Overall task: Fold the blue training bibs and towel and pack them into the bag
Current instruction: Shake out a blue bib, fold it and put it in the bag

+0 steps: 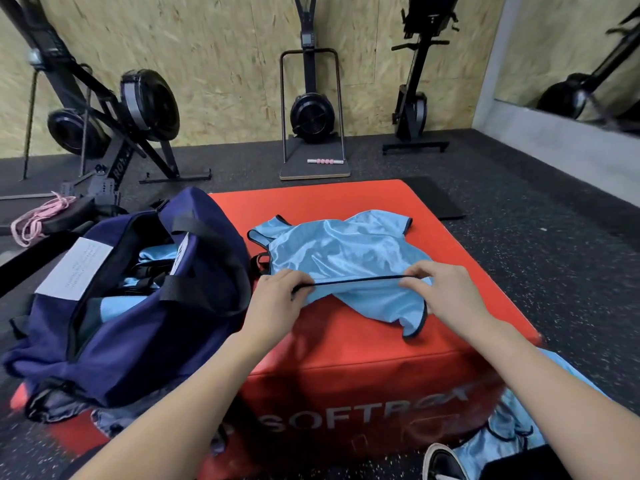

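Note:
A light blue training bib point(346, 258) with black trim lies rumpled on top of the red soft box point(363, 344). My left hand point(277, 299) pinches the left end of its black-edged hem, and my right hand point(440, 292) pinches the right end, so the hem is stretched taut between them. The navy bag point(138, 327) stands open at the left of the box, with blue fabric and black straps showing inside it. More blue bibs point(512, 420) lie on the floor at the lower right, partly hidden by my right arm.
Black exercise machines point(311, 109) stand along the wooden wall at the back. A pink rope point(38, 216) lies on the floor at the left. A black mat point(436, 199) lies behind the box. A shoe point(443, 462) shows at the bottom edge.

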Tool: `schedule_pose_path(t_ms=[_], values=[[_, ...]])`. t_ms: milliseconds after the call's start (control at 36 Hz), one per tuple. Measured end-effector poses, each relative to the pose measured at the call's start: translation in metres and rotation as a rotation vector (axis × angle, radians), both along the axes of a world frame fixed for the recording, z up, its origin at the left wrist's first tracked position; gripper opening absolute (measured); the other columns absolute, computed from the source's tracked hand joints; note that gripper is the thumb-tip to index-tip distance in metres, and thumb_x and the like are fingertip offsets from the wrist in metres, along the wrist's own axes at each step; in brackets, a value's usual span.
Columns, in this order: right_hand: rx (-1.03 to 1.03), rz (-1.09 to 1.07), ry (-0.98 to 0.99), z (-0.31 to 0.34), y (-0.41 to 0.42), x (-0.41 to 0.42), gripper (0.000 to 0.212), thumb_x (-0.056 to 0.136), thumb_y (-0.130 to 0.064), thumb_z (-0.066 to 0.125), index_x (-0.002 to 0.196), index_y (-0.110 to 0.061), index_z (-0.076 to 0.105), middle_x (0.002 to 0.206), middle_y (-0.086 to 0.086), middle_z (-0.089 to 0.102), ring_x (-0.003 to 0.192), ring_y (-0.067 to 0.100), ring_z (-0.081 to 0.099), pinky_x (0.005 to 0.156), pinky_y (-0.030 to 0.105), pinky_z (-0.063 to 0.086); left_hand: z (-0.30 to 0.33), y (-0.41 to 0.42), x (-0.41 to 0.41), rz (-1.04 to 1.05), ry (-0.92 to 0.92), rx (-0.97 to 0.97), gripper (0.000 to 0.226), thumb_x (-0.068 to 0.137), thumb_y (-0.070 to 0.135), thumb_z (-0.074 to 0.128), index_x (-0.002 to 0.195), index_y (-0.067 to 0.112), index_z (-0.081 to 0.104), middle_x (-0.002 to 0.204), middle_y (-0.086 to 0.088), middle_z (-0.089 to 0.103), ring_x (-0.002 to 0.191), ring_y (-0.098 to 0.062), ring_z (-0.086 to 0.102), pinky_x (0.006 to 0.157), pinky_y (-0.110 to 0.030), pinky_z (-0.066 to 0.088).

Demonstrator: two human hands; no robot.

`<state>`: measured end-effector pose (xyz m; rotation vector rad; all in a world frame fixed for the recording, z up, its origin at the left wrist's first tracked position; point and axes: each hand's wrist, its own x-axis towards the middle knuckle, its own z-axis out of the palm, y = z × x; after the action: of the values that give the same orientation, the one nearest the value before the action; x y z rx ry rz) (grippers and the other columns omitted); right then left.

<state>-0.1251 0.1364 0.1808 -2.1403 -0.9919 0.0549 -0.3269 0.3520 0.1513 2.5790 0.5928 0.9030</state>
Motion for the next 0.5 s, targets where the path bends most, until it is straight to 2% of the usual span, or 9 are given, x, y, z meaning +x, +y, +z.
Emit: schedule_pose_path(t_ms=[56,83,139,167,194,250,306,417,500], values=[[0.068,0.006,0.093,0.003,-0.005,0.002,0.011,0.088,-0.025,0.074,0.081,-0.03,0.068,0.087,-0.013,0.07,0.049,0.016,0.067,0.062,0.029,0.052,0.005,0.002,-0.008,0.023,-0.039,-0.026,0.005,0.087,0.019,0.074,0.09,0.022,0.074,0.082,0.014,0.064,0.077,-0.008,0.058,0.077,-0.021,0.044],[0.106,0.007,0.141,0.004,-0.007,0.002,0.009,0.089,-0.019,0.073,0.084,-0.025,0.069,0.089,-0.006,0.072,0.046,0.019,0.067,0.055,0.025,0.051,0.008,0.003,-0.013,0.024,-0.061,-0.048,0.005,0.086,0.017,0.075,0.09,0.02,0.074,0.081,0.012,0.064,0.076,-0.009,0.058,0.076,-0.023,0.045],[0.171,-0.003,0.252,0.006,-0.009,0.004,0.008,0.09,-0.011,0.071,0.088,-0.018,0.069,0.091,0.006,0.073,0.056,0.022,0.072,0.05,0.027,0.054,0.009,0.006,-0.021,0.033,-0.092,-0.084,0.006,0.085,0.014,0.075,0.089,0.018,0.074,0.081,0.01,0.064,0.076,-0.011,0.06,0.075,-0.033,0.049],[0.187,-0.011,0.28,0.006,-0.01,0.005,0.008,0.091,-0.009,0.07,0.088,-0.017,0.069,0.091,0.009,0.073,0.064,0.023,0.074,0.055,0.032,0.058,0.009,0.008,-0.024,0.045,-0.093,-0.096,0.007,0.085,0.013,0.074,0.09,0.018,0.074,0.082,0.01,0.064,0.077,-0.01,0.06,0.076,-0.034,0.05],[0.193,-0.021,0.265,0.005,-0.011,0.007,0.008,0.091,-0.009,0.07,0.088,-0.016,0.068,0.091,0.009,0.073,0.072,0.021,0.074,0.063,0.035,0.06,0.009,0.009,-0.028,0.055,-0.094,-0.104,0.009,0.085,0.011,0.074,0.09,0.018,0.074,0.083,0.011,0.064,0.078,-0.008,0.06,0.077,-0.03,0.05],[0.146,-0.038,0.13,0.002,-0.014,0.012,0.003,0.09,-0.013,0.07,0.089,-0.015,0.069,0.089,0.001,0.073,0.085,0.017,0.071,0.08,0.034,0.056,0.007,0.009,-0.036,0.068,-0.104,-0.102,0.012,0.086,0.007,0.073,0.09,0.018,0.073,0.086,0.014,0.063,0.081,-0.003,0.059,0.077,-0.017,0.046],[0.123,-0.038,0.055,0.003,-0.018,0.012,0.005,0.091,-0.017,0.071,0.088,-0.015,0.068,0.084,-0.005,0.072,0.085,0.015,0.067,0.081,0.029,0.048,0.007,0.007,-0.043,0.072,-0.11,-0.111,0.014,0.087,0.007,0.071,0.088,0.02,0.071,0.086,0.017,0.062,0.084,-0.001,0.058,0.075,-0.009,0.041],[0.149,-0.006,0.044,0.009,-0.025,0.0,0.013,0.09,-0.025,0.073,0.08,-0.021,0.065,0.075,-0.01,0.068,0.069,-0.002,0.059,0.068,0.012,0.041,0.004,-0.004,-0.05,0.055,-0.092,-0.152,0.017,0.087,0.009,0.072,0.087,0.025,0.068,0.087,0.014,0.064,0.081,-0.004,0.058,0.073,-0.014,0.043],[0.121,0.043,0.045,0.012,-0.025,-0.011,0.018,0.088,-0.031,0.073,0.075,-0.026,0.064,0.065,-0.007,0.069,0.064,0.0,0.063,0.072,0.024,0.048,0.002,-0.024,-0.044,0.016,-0.028,-0.177,0.015,0.085,0.022,0.076,0.098,0.026,0.069,0.092,0.016,0.065,0.076,-0.004,0.06,0.076,-0.023,0.047]])
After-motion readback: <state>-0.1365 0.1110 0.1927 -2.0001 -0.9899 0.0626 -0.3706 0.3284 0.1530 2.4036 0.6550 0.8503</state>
